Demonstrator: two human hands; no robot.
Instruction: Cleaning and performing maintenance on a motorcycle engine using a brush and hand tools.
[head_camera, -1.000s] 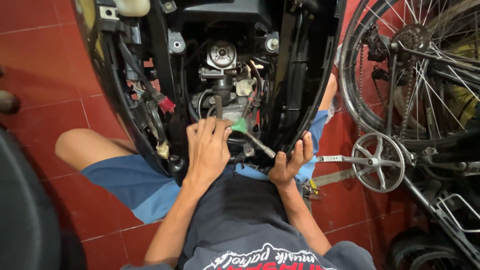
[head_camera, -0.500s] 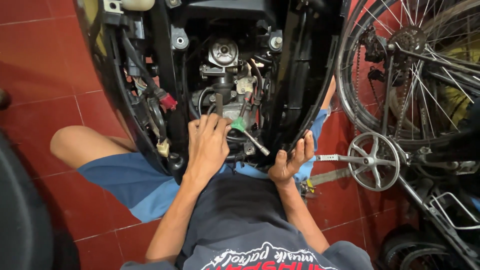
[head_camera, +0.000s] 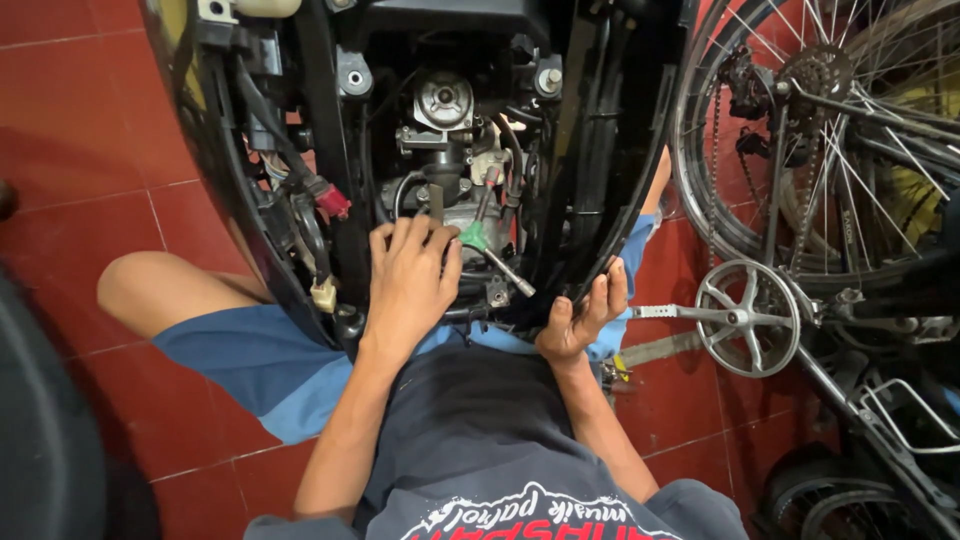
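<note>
Left hand (head_camera: 410, 285) palm-down inside the opened black scooter body (head_camera: 600, 150), fingers spread and pressed over parts at about 6 o'clock of the round silver metal engine cap (head_camera: 443, 100); whether anything sits under the palm cannot be told

Right hand (head_camera: 580, 318) at 3 o'clock of the left one, fingers curled around the lower edge of the glossy black plastic side panel (head_camera: 590, 270), gripping it, thumb outside

Green-handled tool with steel shaft (head_camera: 492, 253) lodged between both hands, green end at about 1 o'clock of the left knuckles, shaft tip pointing to 5 o'clock; touching neither hand as far as visible

Red plastic wiring connector (head_camera: 333, 201) at 10 o'clock of the left hand, cream plug (head_camera: 323, 293) at 9 o'clock

Silver bicycle chainring with crank (head_camera: 748, 318) at 3 o'clock of the right hand, well apart

Judgement for a clean job:
- keep panel pulled outward steadily, no twisting, plastic edge likely brittle
- work left fingertips by feel, slowly, avoiding hoses and loose cables
- keep tool shaft clear of wiring
- seat low, elbows braced on thighs for control
</note>
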